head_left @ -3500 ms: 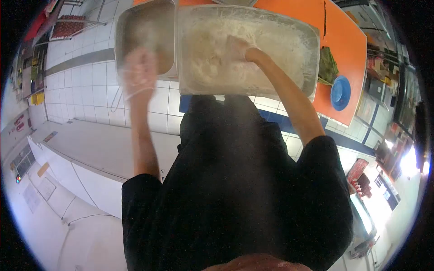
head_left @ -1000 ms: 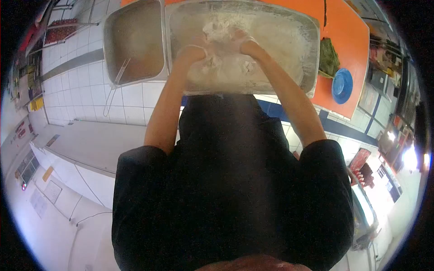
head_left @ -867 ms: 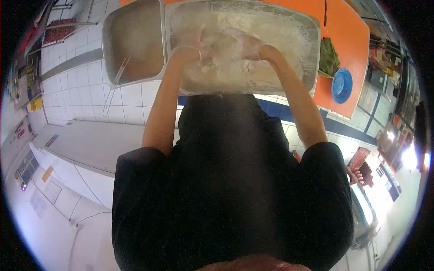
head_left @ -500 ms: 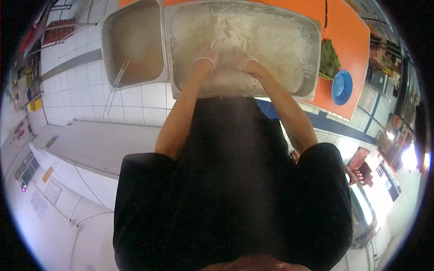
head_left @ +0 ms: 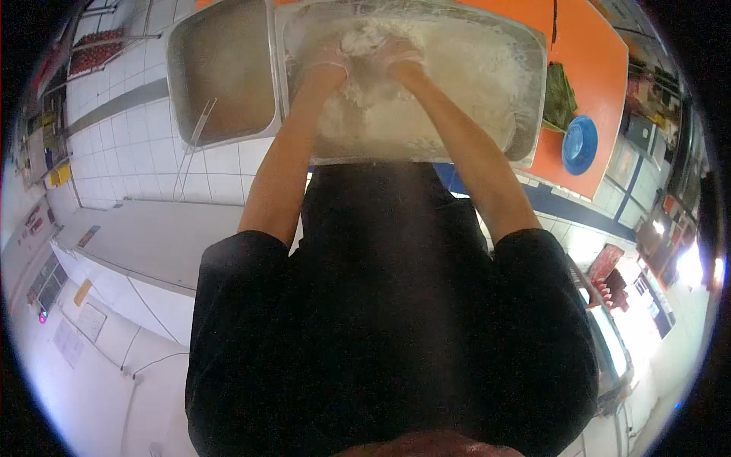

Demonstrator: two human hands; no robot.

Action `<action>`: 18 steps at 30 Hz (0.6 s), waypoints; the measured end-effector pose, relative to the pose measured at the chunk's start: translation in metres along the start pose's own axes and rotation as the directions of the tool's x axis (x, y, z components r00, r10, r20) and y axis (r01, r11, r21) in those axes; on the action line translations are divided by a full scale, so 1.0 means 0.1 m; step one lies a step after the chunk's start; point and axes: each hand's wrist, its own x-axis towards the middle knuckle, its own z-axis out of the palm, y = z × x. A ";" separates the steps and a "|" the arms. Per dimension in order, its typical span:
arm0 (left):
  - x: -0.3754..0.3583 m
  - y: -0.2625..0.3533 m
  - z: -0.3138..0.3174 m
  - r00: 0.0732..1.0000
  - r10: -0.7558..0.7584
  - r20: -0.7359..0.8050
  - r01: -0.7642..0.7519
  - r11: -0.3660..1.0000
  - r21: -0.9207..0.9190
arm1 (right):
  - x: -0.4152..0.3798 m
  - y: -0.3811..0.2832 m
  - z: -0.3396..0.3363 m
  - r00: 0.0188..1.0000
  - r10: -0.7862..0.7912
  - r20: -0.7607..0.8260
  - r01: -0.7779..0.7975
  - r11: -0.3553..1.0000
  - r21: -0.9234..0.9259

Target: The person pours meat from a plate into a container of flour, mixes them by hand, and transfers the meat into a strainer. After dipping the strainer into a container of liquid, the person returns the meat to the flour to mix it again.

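A large metal pan (head_left: 525, 122) holds a bed of pale flour (head_left: 457, 84). Both my hands are in it near its far left part, their backs dusted white. My left hand (head_left: 329, 58) lies in the flour close to the pan's left wall. Beside it, a short gap to the right, my right hand (head_left: 397, 55) is also down in the flour. A whitish, lumpy heap (head_left: 362, 39) sits between and beyond the hands. Flour and blur hide the fingers of both hands, so I cannot tell what they grip.
Left of the pan stands a second metal pan (head_left: 228, 76) with a brownish, cloudy content. Wire tongs (head_left: 202, 122) hang over its near rim. On the orange table (head_left: 586, 76) to the right are a dark green cloth (head_left: 558, 97) and a blue bowl (head_left: 580, 145).
Both hands have moved away from me and to the left, from the pan's near middle to its far left part. A bare trough now shows in the flour behind them.
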 end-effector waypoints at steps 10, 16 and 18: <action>-0.65 0.54 -0.71 0.988 -0.010 0.154 0.032 0.990 -0.138 | -0.49 0.59 -0.95 0.913 -0.274 0.302 -0.099 0.569 0.817; -0.63 0.69 -1.09 0.997 -0.005 0.075 0.018 0.984 -0.176 | -0.47 0.53 -1.40 0.881 -0.385 0.276 0.050 0.655 0.754; -0.36 0.63 -0.91 1.000 0.016 -0.014 -0.017 0.996 -0.085 | -0.10 0.55 -0.95 0.908 -0.270 0.321 0.042 0.821 0.570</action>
